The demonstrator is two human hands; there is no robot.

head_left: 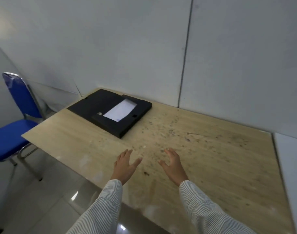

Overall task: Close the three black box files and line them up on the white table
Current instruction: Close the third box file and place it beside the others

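One black box file (100, 105) lies flat at the far left corner of a stained wooden table (211, 157), against the wall. Its tray holds a white sheet of paper (120, 110), and its lid lies spread to the left. My left hand (125, 166) and my right hand (173, 164) hover side by side above the table's middle, palms down, fingers apart, holding nothing. Both are well short of the file. No other box files are in view.
A blue chair (14, 125) with metal legs stands left of the table on the tiled floor. A grey wall runs behind the table. A white surface (291, 166) adjoins the table's right edge.
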